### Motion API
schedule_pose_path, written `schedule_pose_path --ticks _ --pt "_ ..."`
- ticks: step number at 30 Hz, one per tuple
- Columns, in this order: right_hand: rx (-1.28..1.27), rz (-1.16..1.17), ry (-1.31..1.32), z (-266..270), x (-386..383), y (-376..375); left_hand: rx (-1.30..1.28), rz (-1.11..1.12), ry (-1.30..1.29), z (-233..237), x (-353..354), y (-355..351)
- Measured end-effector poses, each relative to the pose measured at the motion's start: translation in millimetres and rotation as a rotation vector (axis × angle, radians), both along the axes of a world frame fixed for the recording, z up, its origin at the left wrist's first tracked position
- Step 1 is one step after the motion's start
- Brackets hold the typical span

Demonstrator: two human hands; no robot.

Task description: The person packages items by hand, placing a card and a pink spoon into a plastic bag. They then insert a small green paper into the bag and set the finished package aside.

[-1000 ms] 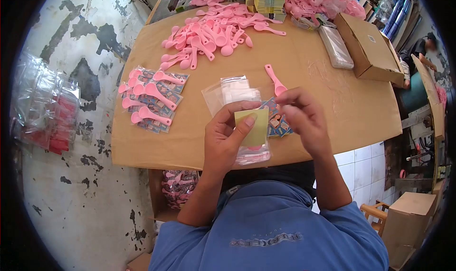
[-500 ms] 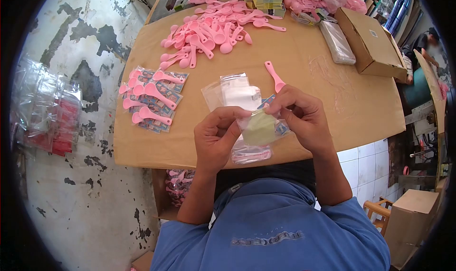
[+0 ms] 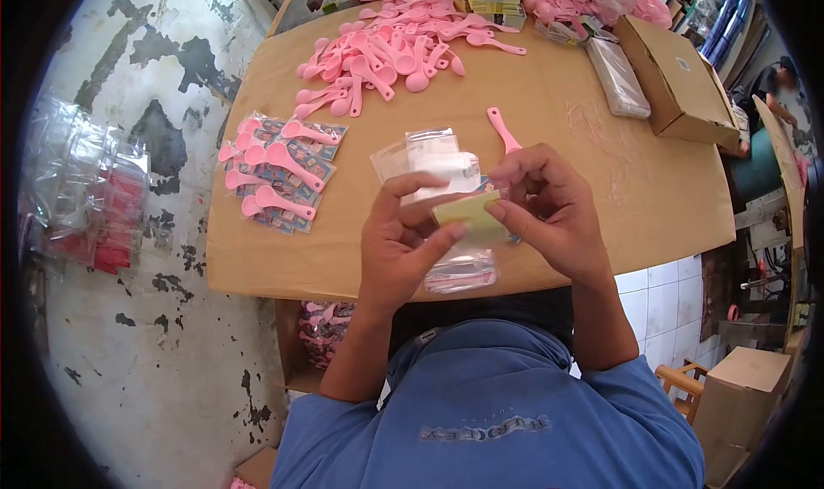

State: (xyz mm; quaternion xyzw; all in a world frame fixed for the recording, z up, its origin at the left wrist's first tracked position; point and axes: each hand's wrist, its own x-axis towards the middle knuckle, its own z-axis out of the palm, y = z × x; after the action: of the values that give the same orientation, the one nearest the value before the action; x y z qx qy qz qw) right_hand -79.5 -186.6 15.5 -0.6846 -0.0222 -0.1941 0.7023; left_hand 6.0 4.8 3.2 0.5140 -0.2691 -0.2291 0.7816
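Both hands met just above the near edge of the table [image 3: 601,197]. The left hand [image 3: 403,240] was closed on a yellow card [image 3: 468,210], thumb under and fingers over, and the right hand [image 3: 549,214] pinched its other edge, probably to keep it flat. A clear bag [image 3: 459,270] hung beneath the card with something pink inside. A stack of empty bags [image 3: 433,159] and a single pink spoon [image 3: 502,130] lay just beyond, within easy reach; filled packs [image 3: 279,176] sat well apart on the left

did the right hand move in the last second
Yes: measured against the loose pink spoon on the table, the right hand shifted slightly left, onto the yellow card.
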Motion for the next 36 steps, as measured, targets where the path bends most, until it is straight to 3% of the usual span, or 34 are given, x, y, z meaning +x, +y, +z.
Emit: schedule_pose_path --ticks 1,7,12,17,24,27,30,33,36 --pt "-0.002 -0.003 -0.02 1 0 0 -0.004 -0.018 0.043 7 -2 -2" --pt "-0.02 -0.032 -0.082 0 -3 -1 0.218 -0.049 -0.328 -22 12 11" --pt "-0.435 -0.31 0.133 -4 -10 -28 0.373 0.536 -0.752 -1 57 47" --pt "-0.721 -0.454 0.335 -19 -18 -32 0.587 0.732 -0.702 13 95 80" --pt "-0.653 -0.4 0.593 -26 -16 -29 1.04 0.405 -0.644 -33 43 29" --pt "-0.516 -0.385 0.573 -31 -17 -35 0.973 0.517 -0.851 -43 36 20" --pt "-0.475 -0.411 0.484 -34 -18 -36 0.868 0.463 -0.735 -51 42 24" --pt "-0.386 -0.454 0.377 -35 -17 -33 0.766 0.417 -0.234 -37 36 30" --pt "-0.239 -0.466 0.286 -32 -10 -22 0.233 0.394 -0.066 -50 41 32"
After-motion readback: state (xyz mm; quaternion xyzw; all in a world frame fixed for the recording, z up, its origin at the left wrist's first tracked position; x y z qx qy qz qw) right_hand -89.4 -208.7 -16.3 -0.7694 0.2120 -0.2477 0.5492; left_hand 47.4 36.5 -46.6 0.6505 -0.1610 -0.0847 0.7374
